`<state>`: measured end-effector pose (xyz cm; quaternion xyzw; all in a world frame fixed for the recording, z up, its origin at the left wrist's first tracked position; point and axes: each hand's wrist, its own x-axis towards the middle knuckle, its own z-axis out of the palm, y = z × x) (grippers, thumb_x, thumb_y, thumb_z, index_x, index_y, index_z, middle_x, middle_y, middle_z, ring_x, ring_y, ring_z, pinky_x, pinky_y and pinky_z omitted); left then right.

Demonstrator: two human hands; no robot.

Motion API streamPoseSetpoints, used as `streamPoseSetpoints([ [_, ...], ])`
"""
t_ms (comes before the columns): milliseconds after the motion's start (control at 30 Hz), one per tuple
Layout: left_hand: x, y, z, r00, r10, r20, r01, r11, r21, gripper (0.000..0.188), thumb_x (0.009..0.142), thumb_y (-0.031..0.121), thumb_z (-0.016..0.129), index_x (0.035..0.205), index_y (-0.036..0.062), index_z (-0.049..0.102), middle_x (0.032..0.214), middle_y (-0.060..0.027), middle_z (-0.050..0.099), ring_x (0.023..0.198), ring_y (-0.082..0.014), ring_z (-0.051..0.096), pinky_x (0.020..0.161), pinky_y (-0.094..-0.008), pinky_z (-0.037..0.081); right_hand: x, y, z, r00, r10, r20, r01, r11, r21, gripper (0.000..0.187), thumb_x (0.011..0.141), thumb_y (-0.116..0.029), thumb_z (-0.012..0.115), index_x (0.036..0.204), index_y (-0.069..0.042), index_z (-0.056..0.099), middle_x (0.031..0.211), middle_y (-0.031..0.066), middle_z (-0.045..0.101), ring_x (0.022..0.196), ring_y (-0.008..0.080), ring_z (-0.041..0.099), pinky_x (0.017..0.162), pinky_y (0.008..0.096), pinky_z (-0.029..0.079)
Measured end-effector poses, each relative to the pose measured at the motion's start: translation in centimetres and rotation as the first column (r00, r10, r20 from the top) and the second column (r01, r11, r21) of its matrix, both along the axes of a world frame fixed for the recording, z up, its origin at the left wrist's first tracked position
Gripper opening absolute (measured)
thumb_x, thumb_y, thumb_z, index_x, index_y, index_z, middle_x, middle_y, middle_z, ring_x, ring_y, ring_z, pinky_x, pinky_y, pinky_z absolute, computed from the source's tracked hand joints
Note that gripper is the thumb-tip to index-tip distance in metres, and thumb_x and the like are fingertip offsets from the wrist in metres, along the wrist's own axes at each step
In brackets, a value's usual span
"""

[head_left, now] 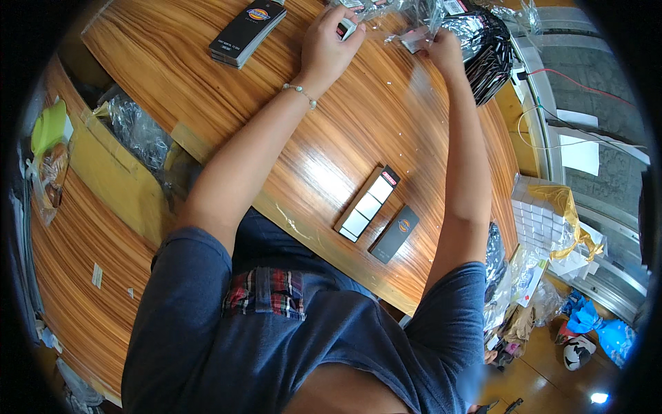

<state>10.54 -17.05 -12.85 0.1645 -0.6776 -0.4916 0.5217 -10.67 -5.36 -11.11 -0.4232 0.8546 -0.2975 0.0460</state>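
Observation:
At the far side of the wooden table, my left hand (329,45) is closed round a small white label (346,28) with a dark and red part. To its right my right hand (443,52) pinches clear plastic film (414,38); fingertips are partly hidden by the film. Left of my left hand lies a stack of black hang tags (247,31). Nearer to me are a stack of labels with white panels (367,203) and a smaller stack of black tags (395,233), side by side and untouched.
Beside my right hand, a heap of black tags in shiny plastic (488,58) lies at the table's far right. Crumpled clear plastic (138,127) fills a gap at left. A clear bag of white blocks (545,214) stands by the window, near loose wires (579,83).

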Motion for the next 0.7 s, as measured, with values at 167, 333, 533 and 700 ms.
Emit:
streamPoseSetpoints([
  [167, -0.1, 0.1, 0.1, 1.0, -0.004, -0.028, 0.003, 0.999, -0.038, 0.014, 0.075, 0.006, 0.063, 0.075, 0.0018, 0.049, 0.069, -0.0112, 0.051, 0.065, -0.0233, 0.052, 0.06, -0.0324, 0.042, 2.2, -1.4, -1.1, 0.978, 0.184, 0.102, -0.189, 0.981, 0.042, 0.017, 0.075, -0.004, 0.062, 0.092, -0.001, 0.065, 0.07, 0.0086, 0.063, 0.056, 0.0133, 0.058, 0.054, 0.026, 0.048],
  [333, 0.0, 0.1, -0.3, 1.0, -0.003, 0.014, 0.003, 1.0, 0.017, 0.013, 0.075, 0.006, 0.062, 0.075, 0.0016, 0.049, 0.07, -0.0111, 0.051, 0.067, -0.0237, 0.052, 0.061, -0.0323, 0.042, 7.8, -2.5, 0.8, 0.832, 0.525, 0.18, -0.54, 0.84, 0.048, 0.018, 0.076, 0.004, 0.059, 0.093, 0.0, 0.064, 0.077, 0.005, 0.062, 0.065, 0.0105, 0.057, 0.06, 0.0246, 0.048],
  [533, 0.3, 0.1, 0.3, 1.0, 0.009, -0.003, -0.009, 0.999, -0.047, 0.013, 0.076, 0.006, 0.062, 0.076, 0.0017, 0.049, 0.071, -0.0113, 0.052, 0.066, -0.0245, 0.053, 0.061, -0.0325, 0.042, 7.0, 2.8, 2.9, 0.76, 0.62, 0.195, -0.646, 0.684, 0.339, 0.016, 0.075, 0.001, 0.062, 0.09, -0.003, 0.066, 0.079, 0.0041, 0.065, 0.069, 0.0112, 0.059, 0.065, 0.0263, 0.048],
  [700, 0.0, 0.2, 0.0, 1.0, -0.021, 0.021, 0.021, 1.0, -0.008, 0.013, 0.075, 0.007, 0.062, 0.076, 0.0022, 0.05, 0.071, -0.0114, 0.053, 0.065, -0.0245, 0.053, 0.06, -0.0328, 0.042, 5.6, 3.8, 2.9, 0.916, 0.376, 0.142, -0.391, 0.916, 0.094, 0.016, 0.075, -0.005, 0.063, 0.09, -0.004, 0.067, 0.082, 0.0103, 0.067, 0.071, 0.0155, 0.062, 0.066, 0.0274, 0.048],
])
